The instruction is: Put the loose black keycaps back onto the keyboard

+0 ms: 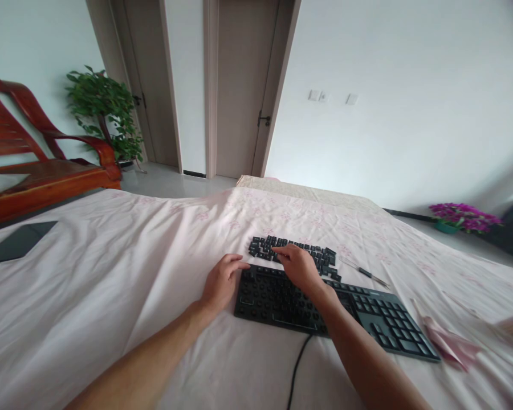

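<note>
A black keyboard [277, 319] lies at a slant on the bedsheet; its left part is stripped of most keycaps, while keys remain on its right part. Just beyond its far edge is a cluster of loose black keycaps [325, 259]. My left hand [222, 282] rests at the keyboard's far left corner, fingers loosely bent and a fingertip touching that corner. Over the loose keycaps reaches my right hand [298, 266], index finger stretched out to them and thumb a little apart. Its other fingers are partly hidden. No held keycap shows.
Right of the keycaps lies a thin screwdriver-like tool [371, 277]. A pink cloth [451, 344] sits beside the keyboard's right end. The keyboard cable [298, 370] runs toward me. A dark flat tablet-like object [19, 242] lies far left, near a wooden chair [81, 173].
</note>
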